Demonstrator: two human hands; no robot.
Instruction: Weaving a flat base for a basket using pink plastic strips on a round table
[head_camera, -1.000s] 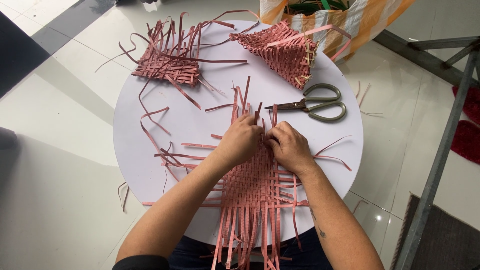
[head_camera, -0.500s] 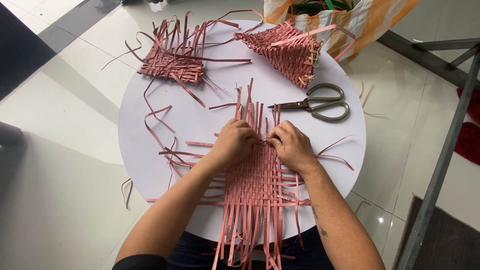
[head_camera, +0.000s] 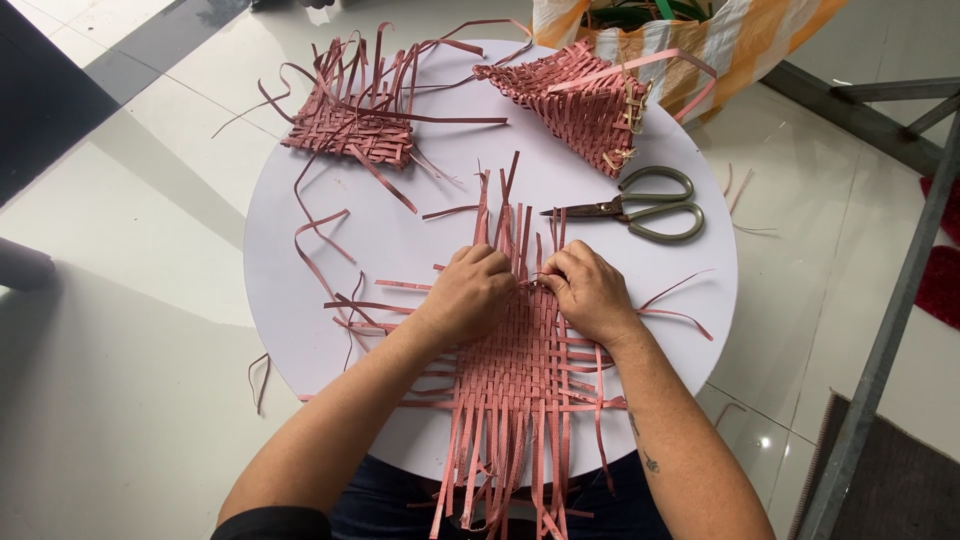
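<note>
Round white table (head_camera: 300, 230) on glossy pale tiles (head_camera: 120, 330) — striped bag (head_camera: 740, 40) behind.

Bare white tabletop (head_camera: 300, 260) lay open to the left of the left hand (head_camera: 468, 295), crossed only by a few loose pink strips (head_camera: 320, 240). Beyond the right hand (head_camera: 590, 295), the scissors (head_camera: 640, 208) blocked the way, close ahead. At the far edge, a flat woven mat (head_camera: 350, 130) and a cone-shaped woven piece (head_camera: 575, 100) stood apart, with a clear lane between them.
</note>
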